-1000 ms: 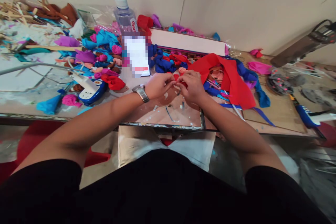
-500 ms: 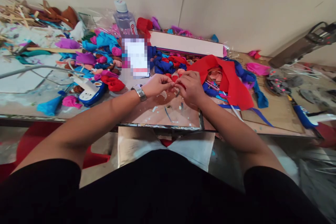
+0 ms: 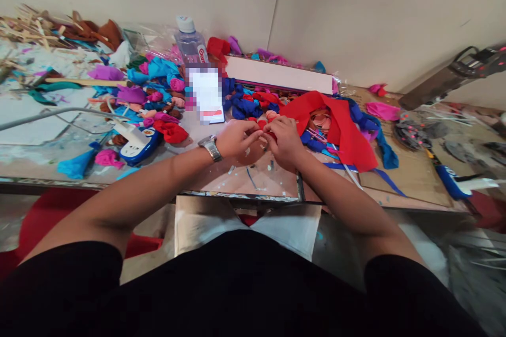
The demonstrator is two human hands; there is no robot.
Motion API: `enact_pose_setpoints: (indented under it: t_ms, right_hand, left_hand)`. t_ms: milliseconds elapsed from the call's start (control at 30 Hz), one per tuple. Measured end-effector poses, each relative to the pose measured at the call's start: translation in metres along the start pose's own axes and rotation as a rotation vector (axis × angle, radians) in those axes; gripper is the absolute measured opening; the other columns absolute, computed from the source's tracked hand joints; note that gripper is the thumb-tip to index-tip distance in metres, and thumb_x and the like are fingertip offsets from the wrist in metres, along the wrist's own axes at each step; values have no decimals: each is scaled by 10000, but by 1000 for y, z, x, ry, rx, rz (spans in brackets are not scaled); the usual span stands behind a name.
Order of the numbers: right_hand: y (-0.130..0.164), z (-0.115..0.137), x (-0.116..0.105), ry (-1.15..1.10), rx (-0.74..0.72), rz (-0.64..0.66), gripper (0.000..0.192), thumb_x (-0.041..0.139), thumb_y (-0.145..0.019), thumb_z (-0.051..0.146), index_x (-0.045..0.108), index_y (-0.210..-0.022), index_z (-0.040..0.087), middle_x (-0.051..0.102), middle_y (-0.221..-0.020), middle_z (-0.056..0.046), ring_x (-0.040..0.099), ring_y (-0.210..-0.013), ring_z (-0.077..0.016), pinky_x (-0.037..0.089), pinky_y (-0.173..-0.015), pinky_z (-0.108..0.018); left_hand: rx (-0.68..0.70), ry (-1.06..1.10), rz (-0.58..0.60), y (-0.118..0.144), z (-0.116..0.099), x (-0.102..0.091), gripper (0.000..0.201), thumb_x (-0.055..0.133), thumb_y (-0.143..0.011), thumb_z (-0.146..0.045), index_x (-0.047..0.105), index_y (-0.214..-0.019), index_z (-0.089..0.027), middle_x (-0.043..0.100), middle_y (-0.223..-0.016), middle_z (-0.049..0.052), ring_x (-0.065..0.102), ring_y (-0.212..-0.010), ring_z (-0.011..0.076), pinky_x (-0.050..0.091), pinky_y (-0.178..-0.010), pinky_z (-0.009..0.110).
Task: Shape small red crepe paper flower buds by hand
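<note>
Above the front middle of the table, my left hand and my right hand meet at the fingertips. Both are closed in a pinch. A bit of red shows between the right fingers, but what they hold is too small and too covered to name. Just beyond my right hand lies a long strip of red crepe paper, bent over a heap of small coloured pieces. Dark blue crumpled crepe paper sits behind my hands. A metal-banded watch is on my left wrist.
A phone leans by a plastic bottle. To the left are a blue and white power socket, a grey cable and crumpled paper in many colours. A long white box lies at the back; a dark cylinder leans right.
The view has tilted up slightly, so everything sits a little lower. My fingers have shifted slightly against each other and still pinch together.
</note>
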State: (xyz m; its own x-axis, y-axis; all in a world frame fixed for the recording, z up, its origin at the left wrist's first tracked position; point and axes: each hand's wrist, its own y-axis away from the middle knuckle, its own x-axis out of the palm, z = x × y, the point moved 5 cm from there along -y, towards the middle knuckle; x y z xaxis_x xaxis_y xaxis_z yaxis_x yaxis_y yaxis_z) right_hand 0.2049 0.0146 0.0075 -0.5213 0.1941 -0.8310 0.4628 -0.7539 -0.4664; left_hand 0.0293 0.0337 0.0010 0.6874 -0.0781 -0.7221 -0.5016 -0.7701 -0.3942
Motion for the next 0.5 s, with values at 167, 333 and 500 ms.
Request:
enact_pose_setpoints:
  t_ms: [167, 333, 500]
  right_hand:
    - [2, 1, -1, 29, -42, -30, 169, 619, -1059, 344, 733, -1036, 222, 785, -1074, -89, 605, -1152, -300, 357, -1027, -458]
    - [4, 2, -2, 19, -46, -42, 166, 636, -1058, 336, 755, -1063, 220, 804, -1091, -85, 618, -1140, -291, 359, -1011, -455]
    - [4, 3, -2, 10, -56, -48, 138, 672, -1039, 315, 772, -1023, 221, 810, -1032, -61, 626, -1105, -275, 355, -998, -449]
  left_hand:
    - [-168, 295, 124, -1, 12, 12, 501, 558, -1021, -592, 766, -842, -174, 785, -783, 50, 694, -699, 170, 474, -671, 281]
    - [-178, 384, 128, -2, 16, 16, 483, 576, -1008, -593, 743, -840, -172, 793, -814, 66, 697, -721, 173, 506, -692, 275]
    - [-134, 171, 86, 0, 11, 10, 428, 561, -1020, -530, 759, -867, -184, 784, -828, 47, 660, -729, 169, 450, -717, 290]
